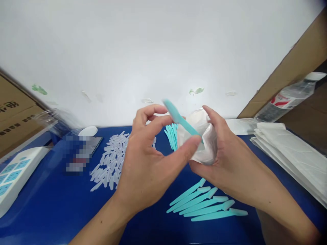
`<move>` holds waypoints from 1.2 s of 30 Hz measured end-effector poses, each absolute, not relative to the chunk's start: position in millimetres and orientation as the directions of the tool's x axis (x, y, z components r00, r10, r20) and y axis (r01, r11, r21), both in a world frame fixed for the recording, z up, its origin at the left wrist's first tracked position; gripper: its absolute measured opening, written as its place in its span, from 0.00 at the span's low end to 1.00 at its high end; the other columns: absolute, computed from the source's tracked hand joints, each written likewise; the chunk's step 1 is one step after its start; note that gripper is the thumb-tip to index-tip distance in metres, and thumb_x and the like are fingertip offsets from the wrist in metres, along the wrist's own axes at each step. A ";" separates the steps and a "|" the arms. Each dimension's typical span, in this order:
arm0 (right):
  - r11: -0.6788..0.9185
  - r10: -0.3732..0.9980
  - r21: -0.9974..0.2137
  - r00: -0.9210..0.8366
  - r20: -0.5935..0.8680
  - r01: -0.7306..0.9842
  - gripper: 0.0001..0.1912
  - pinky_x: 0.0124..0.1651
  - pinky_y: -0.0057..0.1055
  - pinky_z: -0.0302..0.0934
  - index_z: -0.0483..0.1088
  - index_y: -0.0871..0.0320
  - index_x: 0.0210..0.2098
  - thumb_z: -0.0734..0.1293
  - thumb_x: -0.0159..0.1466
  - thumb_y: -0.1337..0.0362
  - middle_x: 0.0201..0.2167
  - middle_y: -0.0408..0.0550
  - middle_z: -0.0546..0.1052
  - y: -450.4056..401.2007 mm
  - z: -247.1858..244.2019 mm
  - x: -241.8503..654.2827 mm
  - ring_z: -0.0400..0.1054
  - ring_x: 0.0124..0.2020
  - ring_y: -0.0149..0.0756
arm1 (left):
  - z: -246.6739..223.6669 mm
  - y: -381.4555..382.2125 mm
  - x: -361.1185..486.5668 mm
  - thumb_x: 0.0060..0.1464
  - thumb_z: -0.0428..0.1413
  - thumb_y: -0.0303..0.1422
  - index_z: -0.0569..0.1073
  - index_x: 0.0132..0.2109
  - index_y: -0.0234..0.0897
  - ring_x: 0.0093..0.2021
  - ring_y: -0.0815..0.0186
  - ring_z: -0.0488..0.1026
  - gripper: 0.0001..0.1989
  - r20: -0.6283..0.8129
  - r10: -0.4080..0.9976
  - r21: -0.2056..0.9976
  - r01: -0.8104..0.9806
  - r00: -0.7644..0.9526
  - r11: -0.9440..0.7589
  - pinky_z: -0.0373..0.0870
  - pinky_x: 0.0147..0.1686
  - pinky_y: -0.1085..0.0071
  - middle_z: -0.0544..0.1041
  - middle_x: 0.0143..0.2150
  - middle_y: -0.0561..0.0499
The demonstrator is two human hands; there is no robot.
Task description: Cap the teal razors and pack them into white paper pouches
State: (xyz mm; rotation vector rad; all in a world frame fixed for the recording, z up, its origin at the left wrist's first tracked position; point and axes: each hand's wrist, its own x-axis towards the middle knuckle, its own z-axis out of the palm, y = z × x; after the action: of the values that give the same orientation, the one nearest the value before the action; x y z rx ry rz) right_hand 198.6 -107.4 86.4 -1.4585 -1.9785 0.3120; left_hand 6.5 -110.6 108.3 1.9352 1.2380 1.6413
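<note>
At a blue counter [153, 224] before a white wall [163, 51], pinches a turquoise eyebrow razor [187, 126] in the left hand [149, 163] at frame centre, across a white plastic bag [211, 141] clasped by the right hand [230, 160]. Has more razors [204, 206] fanned at lower centre, translucent plastic covers [113, 160] heaped centre left.

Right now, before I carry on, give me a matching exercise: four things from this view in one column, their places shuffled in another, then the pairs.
Things
1. Slim turquoise plastic stick
2. Crinkled white plastic bag
3. Spread of small, translucent, elongated pieces
4. Clear bottle with a white cap

Places
A. Near the right edge of the view
B. Held in the left hand
C. On the blue tabletop, left of the bag
D. Held in the right hand

Pairs: 1-B, 2-D, 3-C, 4-A
</note>
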 end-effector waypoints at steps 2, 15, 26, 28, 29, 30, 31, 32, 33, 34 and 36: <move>0.338 0.917 -0.564 -0.128 0.378 0.753 0.58 0.52 0.56 0.77 0.41 0.47 0.79 0.75 0.59 0.54 0.67 0.57 0.72 -106.0 88.4 203.4 0.76 0.58 0.62 | 105.4 -115.5 0.7 0.58 0.70 0.36 0.80 0.53 0.50 0.62 0.56 0.71 0.17 0.639 0.769 0.699 0.439 -0.030 -0.564 0.71 0.61 0.59 0.76 0.60 0.52; 0.299 0.904 -0.609 -0.013 0.428 0.734 0.61 0.49 0.51 0.77 0.39 0.43 0.79 0.77 0.57 0.56 0.61 0.55 0.75 -98.8 82.0 224.9 0.76 0.56 0.63 | 9.9 -114.0 31.8 0.57 0.62 0.39 0.86 0.37 0.42 0.36 0.55 0.79 0.09 -0.288 0.859 0.437 0.856 0.424 -0.276 0.65 0.33 0.64 0.85 0.39 0.48; 0.283 0.930 -0.615 -0.055 0.363 0.736 0.60 0.47 0.58 0.78 0.38 0.42 0.79 0.75 0.57 0.55 0.63 0.56 0.74 -103.3 80.3 228.6 0.78 0.54 0.65 | 36.4 -100.0 9.7 0.55 0.59 0.29 0.77 0.28 0.41 0.25 0.66 0.73 0.08 -0.237 0.861 0.608 0.760 0.449 -0.230 0.68 0.28 0.67 0.77 0.23 0.55; 0.288 0.935 -0.623 -0.074 0.346 0.727 0.60 0.51 0.60 0.77 0.38 0.43 0.80 0.75 0.57 0.55 0.66 0.57 0.72 -104.4 80.6 227.6 0.75 0.59 0.68 | 59.1 -107.4 -10.9 0.61 0.59 0.34 0.78 0.34 0.43 0.25 0.67 0.73 0.07 -0.037 0.948 0.782 0.600 0.316 -0.170 0.68 0.25 0.69 0.78 0.25 0.56; 0.291 0.937 -0.625 -0.085 0.338 0.724 0.60 0.53 0.61 0.76 0.38 0.43 0.80 0.75 0.57 0.55 0.67 0.57 0.71 -104.8 80.8 227.0 0.73 0.61 0.69 | 71.6 -111.5 -17.7 0.61 0.61 0.34 0.78 0.35 0.44 0.24 0.68 0.72 0.05 0.131 0.977 0.869 0.454 0.169 -0.195 0.68 0.24 0.69 0.77 0.25 0.57; 0.294 0.938 -0.626 -0.093 0.333 0.722 0.60 0.54 0.61 0.76 0.38 0.44 0.80 0.75 0.58 0.56 0.68 0.57 0.71 -105.0 81.0 226.2 0.72 0.63 0.69 | 83.7 -115.2 -20.6 0.62 0.63 0.33 0.78 0.36 0.46 0.24 0.69 0.71 0.04 0.291 0.956 0.908 0.323 -0.025 -0.268 0.68 0.24 0.69 0.76 0.25 0.58; 0.298 0.939 -0.628 -0.102 0.328 0.719 0.60 0.55 0.60 0.76 0.38 0.45 0.80 0.75 0.58 0.57 0.68 0.57 0.70 -105.1 81.1 225.3 0.71 0.63 0.69 | 94.8 -117.9 -19.1 0.62 0.63 0.32 0.78 0.37 0.47 0.25 0.69 0.70 0.03 0.416 0.888 0.901 0.220 -0.196 -0.373 0.69 0.26 0.67 0.76 0.27 0.58; 0.305 0.938 -0.630 -0.112 0.327 0.714 0.60 0.56 0.60 0.75 0.38 0.45 0.80 0.75 0.58 0.57 0.68 0.57 0.70 -105.2 81.3 224.3 0.71 0.64 0.69 | 104.0 -119.3 -13.4 0.62 0.64 0.32 0.79 0.38 0.48 0.27 0.69 0.71 0.04 0.496 0.812 0.868 0.166 -0.307 -0.468 0.71 0.30 0.65 0.77 0.30 0.58; 0.315 0.936 -0.633 -0.123 0.329 0.707 0.61 0.57 0.61 0.75 0.38 0.46 0.80 0.75 0.58 0.57 0.68 0.57 0.70 -105.3 81.4 223.1 0.71 0.64 0.69 | 110.9 -119.3 -4.3 0.62 0.64 0.31 0.79 0.38 0.48 0.30 0.69 0.71 0.05 0.564 0.738 0.821 0.153 -0.370 -0.550 0.72 0.34 0.63 0.76 0.32 0.58; 0.327 0.933 -0.636 -0.132 0.335 0.699 0.61 0.57 0.61 0.75 0.37 0.46 0.80 0.75 0.58 0.57 0.68 0.57 0.71 -105.4 81.6 221.9 0.71 0.64 0.69 | 115.2 -117.9 6.7 0.61 0.65 0.29 0.79 0.38 0.49 0.31 0.68 0.71 0.07 0.645 0.650 0.750 0.167 -0.403 -0.641 0.72 0.35 0.62 0.75 0.33 0.58; 0.343 0.928 -0.643 -0.142 0.344 0.685 0.61 0.56 0.61 0.75 0.37 0.46 0.80 0.75 0.58 0.57 0.68 0.57 0.71 -105.9 82.2 219.7 0.72 0.63 0.68 | 116.6 -112.7 28.7 0.62 0.65 0.28 0.78 0.38 0.50 0.35 0.66 0.71 0.08 0.717 0.607 0.690 0.228 -0.341 -0.687 0.73 0.40 0.61 0.73 0.34 0.57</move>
State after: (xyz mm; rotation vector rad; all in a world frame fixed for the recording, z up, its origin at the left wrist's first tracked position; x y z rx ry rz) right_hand 219.7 -105.9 82.2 -1.4118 -1.8993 0.4367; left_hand 28.7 -112.7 116.6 1.6238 1.0853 2.1172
